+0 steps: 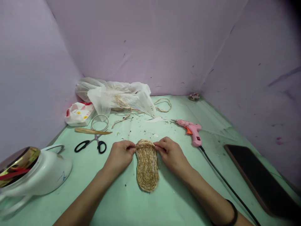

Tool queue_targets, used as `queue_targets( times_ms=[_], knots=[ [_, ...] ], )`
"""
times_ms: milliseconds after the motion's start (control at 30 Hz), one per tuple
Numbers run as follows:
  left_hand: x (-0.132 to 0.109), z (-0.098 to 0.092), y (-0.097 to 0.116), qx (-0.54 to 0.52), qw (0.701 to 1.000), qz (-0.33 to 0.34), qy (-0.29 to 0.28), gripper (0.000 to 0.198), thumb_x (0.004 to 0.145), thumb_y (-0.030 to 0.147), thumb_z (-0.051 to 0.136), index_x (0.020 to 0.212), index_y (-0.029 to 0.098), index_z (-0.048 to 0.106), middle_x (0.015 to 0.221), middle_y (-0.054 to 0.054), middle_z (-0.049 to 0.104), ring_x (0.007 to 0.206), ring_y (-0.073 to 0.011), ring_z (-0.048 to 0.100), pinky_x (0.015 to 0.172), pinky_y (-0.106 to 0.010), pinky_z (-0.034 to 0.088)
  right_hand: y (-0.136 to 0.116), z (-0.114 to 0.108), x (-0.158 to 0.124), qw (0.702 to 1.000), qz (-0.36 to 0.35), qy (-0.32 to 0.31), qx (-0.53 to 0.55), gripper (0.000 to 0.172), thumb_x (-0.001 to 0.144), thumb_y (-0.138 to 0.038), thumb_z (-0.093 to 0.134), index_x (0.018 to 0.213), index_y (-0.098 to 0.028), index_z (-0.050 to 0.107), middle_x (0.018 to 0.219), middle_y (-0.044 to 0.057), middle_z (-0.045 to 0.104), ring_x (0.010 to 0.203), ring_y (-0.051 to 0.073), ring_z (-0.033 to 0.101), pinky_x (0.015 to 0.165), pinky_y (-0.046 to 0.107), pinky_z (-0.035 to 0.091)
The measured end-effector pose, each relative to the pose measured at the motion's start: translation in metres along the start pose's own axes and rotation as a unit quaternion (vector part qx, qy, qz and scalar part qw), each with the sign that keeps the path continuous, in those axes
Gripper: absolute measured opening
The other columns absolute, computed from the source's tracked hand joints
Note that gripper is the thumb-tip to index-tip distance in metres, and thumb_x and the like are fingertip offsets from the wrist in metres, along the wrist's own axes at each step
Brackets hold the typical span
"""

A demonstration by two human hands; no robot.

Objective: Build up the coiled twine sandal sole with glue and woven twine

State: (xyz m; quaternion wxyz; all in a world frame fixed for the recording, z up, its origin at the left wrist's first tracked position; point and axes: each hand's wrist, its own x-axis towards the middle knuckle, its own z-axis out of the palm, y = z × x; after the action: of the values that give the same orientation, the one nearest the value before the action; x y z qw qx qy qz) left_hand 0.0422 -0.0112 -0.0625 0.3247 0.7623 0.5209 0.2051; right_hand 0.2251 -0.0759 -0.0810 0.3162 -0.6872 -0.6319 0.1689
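Straw mat (147,166), far end pinched between left hand (119,156) and right hand (171,154), scissors (91,144) left, pink glue gun (191,130) right

Two bare arms show, the left arm (89,194) at 7 o'clock in the picture and the right arm (202,191) at 5 o'clock, both uncovered as far as the frame reaches. The left hand (119,155) and right hand (171,155) are bare too. A thin, plain black band (233,214) sits snug around the right arm, at 5 o'clock from that hand.
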Motion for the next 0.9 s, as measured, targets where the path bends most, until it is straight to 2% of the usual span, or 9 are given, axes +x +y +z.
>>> queue_targets(
  times_ms=[200,400,633,767,900],
  knots=[
    [-0.0005,-0.0004,-0.0022,0.007,1.000,0.010,-0.011,0.019,0.071,0.021,0.050,0.066,0.017,0.068,0.063,-0.003,0.068,0.062,-0.0171,0.059,0.061,-0.027,0.043,-0.0031,0.0022,0.0006,0.999,-0.006,0.006,0.032,0.020,0.079,-0.011,0.053,0.088,-0.018,0.070,0.081,0.005,0.065,0.074,0.016,0.060,0.070,0.027,0.046],
    [-0.0008,0.0023,-0.0032,0.016,0.999,0.031,-0.007,0.023,0.072,0.020,0.049,0.072,0.018,0.071,0.073,-0.005,0.071,0.071,-0.0187,0.061,0.069,-0.028,0.043,-0.0047,-0.0007,-0.0012,1.000,0.008,0.003,0.026,0.018,0.076,-0.011,0.054,0.082,-0.018,0.070,0.078,0.004,0.067,0.072,0.017,0.061,0.068,0.029,0.046],
    [-0.0029,0.0010,-0.0011,0.020,0.998,0.050,-0.018,0.026,0.074,0.019,0.046,0.077,0.020,0.072,0.079,-0.005,0.071,0.074,-0.0195,0.062,0.070,-0.030,0.043,-0.0035,-0.0022,-0.0045,0.995,0.082,-0.002,0.056,0.017,0.073,-0.014,0.054,0.081,-0.018,0.069,0.079,0.004,0.070,0.073,0.018,0.064,0.068,0.030,0.048],
    [-0.0047,0.0002,0.0000,0.045,0.996,0.058,-0.041,0.024,0.073,0.016,0.046,0.074,0.019,0.070,0.076,-0.006,0.068,0.071,-0.0184,0.060,0.067,-0.029,0.043,-0.0015,-0.0021,-0.0037,0.993,0.100,-0.009,0.055,0.017,0.072,-0.014,0.055,0.080,-0.019,0.069,0.075,0.003,0.071,0.066,0.017,0.064,0.064,0.028,0.049],
    [-0.0058,0.0019,-0.0003,0.055,0.996,0.050,-0.053,0.021,0.070,0.015,0.048,0.073,0.018,0.069,0.073,-0.005,0.066,0.067,-0.0175,0.058,0.064,-0.028,0.042,-0.0025,-0.0031,-0.0051,0.994,0.101,-0.003,0.036,0.021,0.070,-0.013,0.054,0.082,-0.020,0.070,0.078,0.004,0.072,0.070,0.019,0.065,0.066,0.031,0.049]
  ],
)
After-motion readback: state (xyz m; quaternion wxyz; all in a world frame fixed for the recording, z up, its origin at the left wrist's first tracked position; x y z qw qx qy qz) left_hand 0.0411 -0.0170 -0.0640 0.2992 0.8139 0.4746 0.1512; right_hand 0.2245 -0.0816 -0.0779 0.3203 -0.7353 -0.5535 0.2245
